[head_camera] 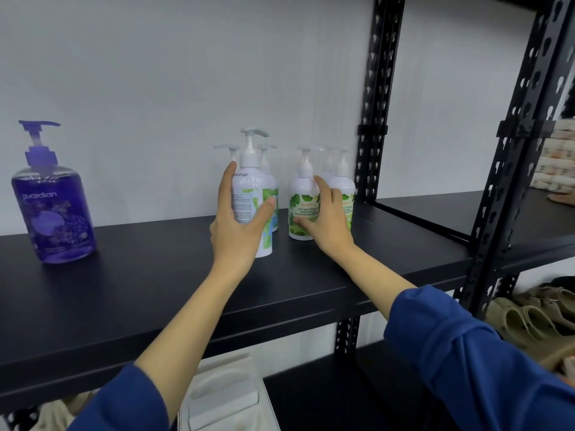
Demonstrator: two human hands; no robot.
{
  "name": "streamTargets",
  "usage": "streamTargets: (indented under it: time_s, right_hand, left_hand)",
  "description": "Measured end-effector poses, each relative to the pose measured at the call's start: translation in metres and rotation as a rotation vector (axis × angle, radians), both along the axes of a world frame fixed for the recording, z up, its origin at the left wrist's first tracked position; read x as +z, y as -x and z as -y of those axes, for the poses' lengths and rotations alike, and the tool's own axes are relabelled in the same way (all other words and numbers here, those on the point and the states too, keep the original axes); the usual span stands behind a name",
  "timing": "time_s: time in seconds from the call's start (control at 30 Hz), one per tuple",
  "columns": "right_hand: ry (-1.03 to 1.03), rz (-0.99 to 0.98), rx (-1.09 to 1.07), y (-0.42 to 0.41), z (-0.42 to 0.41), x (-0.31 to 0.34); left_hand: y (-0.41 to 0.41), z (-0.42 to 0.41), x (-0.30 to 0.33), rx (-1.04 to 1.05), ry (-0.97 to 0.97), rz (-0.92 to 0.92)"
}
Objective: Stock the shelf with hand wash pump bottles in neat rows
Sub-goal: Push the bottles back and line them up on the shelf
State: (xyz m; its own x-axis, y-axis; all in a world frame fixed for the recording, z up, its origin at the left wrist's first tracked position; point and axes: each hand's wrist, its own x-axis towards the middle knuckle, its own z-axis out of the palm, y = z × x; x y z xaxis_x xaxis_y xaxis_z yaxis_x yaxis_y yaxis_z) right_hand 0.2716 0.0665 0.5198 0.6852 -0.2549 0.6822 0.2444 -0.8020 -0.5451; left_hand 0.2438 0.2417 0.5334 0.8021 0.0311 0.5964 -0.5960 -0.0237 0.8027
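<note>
**Fingers on two hand wash bottles at the back of the black shelf**

Fingers (228, 178) of our left hand (238, 225) curl round the nearest white bottle (250, 188), thumb across its front and the other fingers up its left side, so we hold it upright with its printed back label turned toward us. It stands on the black shelf (186, 275) at the front of the left group, with two more white pump bottles (270, 175) just behind it.

Our right hand (326, 219) wraps the green-leaf bottle (303, 206) from its right side, the fingers lying over the label that reads antibacterial hand wash. That bottle also stands upright on the shelf, a small gap from the one in our left hand. More white bottles (342, 178) crowd close behind and to its right, near the black slotted upright (373, 119).

Well apart to the left, a purple pump bottle (53, 209) stands alone on the same shelf. Both forearms reach out from blue sleeves (466, 368). On the lower shelf to the right lie beige clogs (529, 315); below the shelf edge we see a white moulded tray (224, 396).
</note>
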Motion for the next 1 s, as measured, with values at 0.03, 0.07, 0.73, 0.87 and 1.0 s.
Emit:
streamTargets:
  time_s: [0.03, 0.07, 0.73, 0.87, 1.0]
  right_hand:
    - [0.0, -0.013, 0.015, 0.001, 0.001, 0.0]
    - [0.002, -0.032, 0.027, 0.002, 0.002, 0.0]
    - [0.048, -0.056, -0.023, 0.004, 0.004, -0.001]
    - [0.099, -0.022, -0.082, 0.0, 0.001, 0.0]
    - [0.157, -0.036, -0.179, -0.008, -0.008, 0.005]
  left_hand:
    - [0.0, 0.0, 0.0, -0.001, 0.0, -0.001]
    - [0.0, 0.0, 0.0, -0.002, 0.002, -0.002]
    - [0.002, -0.002, 0.0, 0.0, -0.004, 0.016]
    - [0.002, 0.0, 0.0, -0.003, -0.011, 0.007]
    - [0.001, 0.001, 0.0, 0.001, -0.014, 0.006]
